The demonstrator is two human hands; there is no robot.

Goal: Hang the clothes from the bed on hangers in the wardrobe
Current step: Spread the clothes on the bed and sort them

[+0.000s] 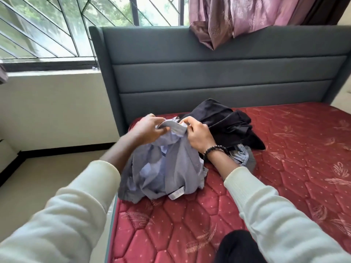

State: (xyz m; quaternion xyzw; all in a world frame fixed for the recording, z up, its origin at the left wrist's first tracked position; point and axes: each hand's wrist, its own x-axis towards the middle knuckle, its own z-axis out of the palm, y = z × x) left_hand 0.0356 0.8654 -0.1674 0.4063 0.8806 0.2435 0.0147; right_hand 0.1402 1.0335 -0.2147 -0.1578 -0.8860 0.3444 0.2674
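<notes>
A light blue-grey shirt (171, 168) is lifted partly off the red quilted mattress (284, 168), its lower part still bunched on the bed. My left hand (148, 128) grips the collar at its left end. My right hand (197, 135) pinches the same collar at its right end, a dark bead bracelet on that wrist. Behind the shirt lies a heap of black clothes (224, 122), with a piece of pale blue denim (241, 156) underneath it. No hangers and no wardrobe are in view.
A grey padded headboard (209, 73) stands behind the mattress. A pink curtain (237, 16) hangs over its top right. A barred window (47, 29) and a low wall are on the left, with bare floor (38, 177) beside the bed. My dark-clothed knee (239, 247) rests on the mattress.
</notes>
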